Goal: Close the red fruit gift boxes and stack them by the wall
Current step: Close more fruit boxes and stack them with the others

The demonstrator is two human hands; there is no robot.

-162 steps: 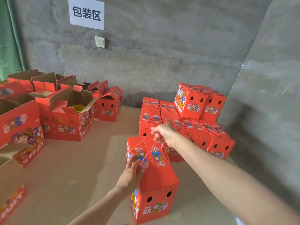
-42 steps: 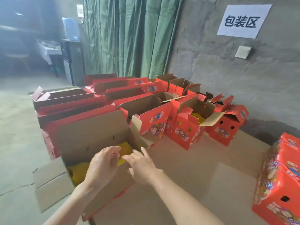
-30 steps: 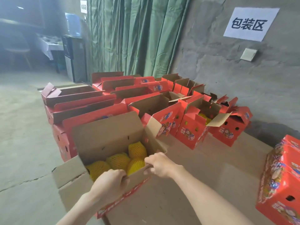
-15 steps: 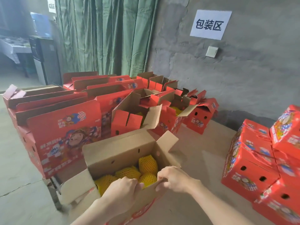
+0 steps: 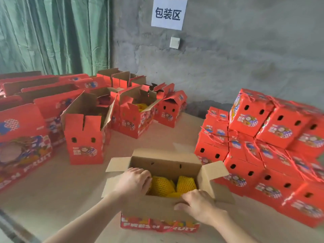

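The open box [image 5: 160, 210] sits low and centre on the cardboard-covered floor [image 5: 52, 186], just in front of the person, its four brown flaps spread wide. The near flap hangs down over the red front, where "FRESH FRUIT" shows along the bottom edge. Inside lie yellow fruits [image 5: 171, 186] in foam netting.

The left hand [image 5: 134, 184] rests on the left rim of the box, fingers curled over the edge and down toward the fruit. The right hand [image 5: 198, 203] sits on the near flap at the right, fingers bent and pressed on the cardboard with the thumb against the flap's outer face. Motion blur makes it hard to say whether either hand truly grips the card or only rests on it.

Just to the right, close beside the box's right flap, stands the stack [image 5: 263, 146] of closed red boxes, two layers high against the grey wall [image 5: 245, 58], some with red cord handles on top.

To the left and behind, well apart from the stack, a crowd of unclosed boxes [image 5: 84, 134] stands with flaps up; one further back shows yellow fruit inside.

On the wall hang a white paper sign [image 5: 168, 14] with three black characters and, below it, a light switch [image 5: 174, 42]. A green curtain [image 5: 52, 34] covers the upper left.
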